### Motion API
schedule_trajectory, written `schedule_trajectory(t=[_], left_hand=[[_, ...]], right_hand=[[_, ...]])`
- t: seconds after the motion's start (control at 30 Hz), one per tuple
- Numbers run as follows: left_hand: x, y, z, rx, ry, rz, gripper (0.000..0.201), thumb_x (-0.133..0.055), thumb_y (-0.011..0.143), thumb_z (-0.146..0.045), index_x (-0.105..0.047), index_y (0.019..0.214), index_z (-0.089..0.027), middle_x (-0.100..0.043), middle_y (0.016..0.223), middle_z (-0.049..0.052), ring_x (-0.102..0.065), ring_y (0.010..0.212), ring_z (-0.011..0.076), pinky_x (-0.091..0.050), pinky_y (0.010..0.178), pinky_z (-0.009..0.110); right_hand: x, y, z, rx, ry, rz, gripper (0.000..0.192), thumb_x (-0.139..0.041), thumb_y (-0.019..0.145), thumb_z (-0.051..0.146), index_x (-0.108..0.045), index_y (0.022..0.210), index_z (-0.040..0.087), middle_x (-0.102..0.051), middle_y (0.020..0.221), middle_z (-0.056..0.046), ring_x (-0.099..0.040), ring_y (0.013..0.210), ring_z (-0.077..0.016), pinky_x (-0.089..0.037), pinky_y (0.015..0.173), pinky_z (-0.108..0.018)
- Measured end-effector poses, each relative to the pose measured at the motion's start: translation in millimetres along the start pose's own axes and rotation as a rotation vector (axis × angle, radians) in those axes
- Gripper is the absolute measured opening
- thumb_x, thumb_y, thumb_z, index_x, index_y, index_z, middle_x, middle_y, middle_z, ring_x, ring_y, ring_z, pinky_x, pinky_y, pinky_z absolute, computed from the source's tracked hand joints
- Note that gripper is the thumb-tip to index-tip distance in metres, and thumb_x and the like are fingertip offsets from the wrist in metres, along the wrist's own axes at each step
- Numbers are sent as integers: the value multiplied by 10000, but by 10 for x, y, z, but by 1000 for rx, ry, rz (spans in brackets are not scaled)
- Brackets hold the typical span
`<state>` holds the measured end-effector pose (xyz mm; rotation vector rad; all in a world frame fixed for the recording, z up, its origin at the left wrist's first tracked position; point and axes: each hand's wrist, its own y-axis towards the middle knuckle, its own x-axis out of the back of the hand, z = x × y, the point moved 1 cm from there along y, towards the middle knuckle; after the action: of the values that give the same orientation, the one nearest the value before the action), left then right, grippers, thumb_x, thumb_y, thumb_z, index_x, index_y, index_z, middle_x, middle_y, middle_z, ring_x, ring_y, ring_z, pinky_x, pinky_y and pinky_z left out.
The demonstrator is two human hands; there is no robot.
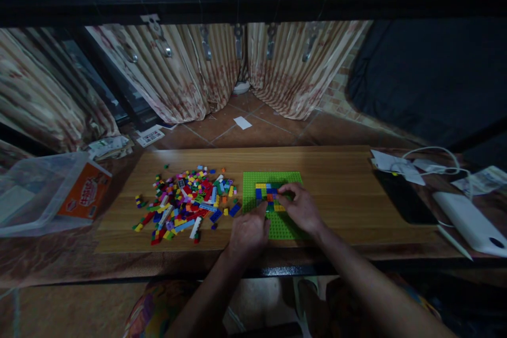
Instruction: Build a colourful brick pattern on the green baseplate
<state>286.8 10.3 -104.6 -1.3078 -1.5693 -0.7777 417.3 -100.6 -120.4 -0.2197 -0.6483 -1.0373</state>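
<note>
Both hands sit on the green plate [285,179]. The right hand [301,207] has its fingers [285,191] bent narrow over the small block build [269,193], pressing at its right edge; whether they pinch a brick I cannot tell. The left hand [249,232] lies curled on the plate's near edge, likely to steady it. Left of the fingers lies a loose brick heap [184,203]. The wooden worktop [348,185] stands over tiled floor [237,132], with curtains [178,79] behind.

Striped curtains [186,79] hang behind the wooden board [340,179]. A clear plastic bin [35,195] sits far left; a black phone [404,198] and white power bank [469,222] lie right.
</note>
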Motion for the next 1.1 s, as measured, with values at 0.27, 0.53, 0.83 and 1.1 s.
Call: schedule_trajectory(t=[0.27, 0.53, 0.83, 1.1], left_hand=[[4, -5, -27, 22, -6, 9, 486, -429, 906, -268, -401, 1381, -170, -669, 1113, 99, -635, 1000, 210, -486, 888, 320], [-19, -20, -47, -37, -3, 4, 533, -405, 902, -246, -322, 1424, -184, -662, 1123, 85, -640, 962, 213, -496, 856, 330], [-25, -20, -72, -50, 83, 17, 465, -357, 924, -236, -402, 1379, -150, -664, 1093, 114, -654, 893, 225, -502, 768, 321], [-32, 11, -88, -40, 106, 50, 465, -373, 929, -254, -400, 1381, -147, -670, 1085, 117, -659, 897, 224, -495, 742, 297]], right_hand=[[-46, -29, 19, 55, -41, 44, 50, -610, 718, 221, -614, 768, 216, -589, 863, -26, -562, 865, -194, -432, 849, -374], [-65, -30, 26, 51, -4, 52, 36, -608, 724, 229, -613, 759, 223, -587, 869, -22, -564, 864, -192, -435, 833, -359], [-70, -18, -7, 53, 13, 61, 42, -611, 718, 245, -627, 742, 214, -587, 861, -27, -566, 856, -194, -428, 836, -366], [-93, -6, -41, 41, 33, 88, 46, -598, 705, 237, -625, 731, 210, -577, 860, -29, -560, 862, -192, -428, 844, -364]])
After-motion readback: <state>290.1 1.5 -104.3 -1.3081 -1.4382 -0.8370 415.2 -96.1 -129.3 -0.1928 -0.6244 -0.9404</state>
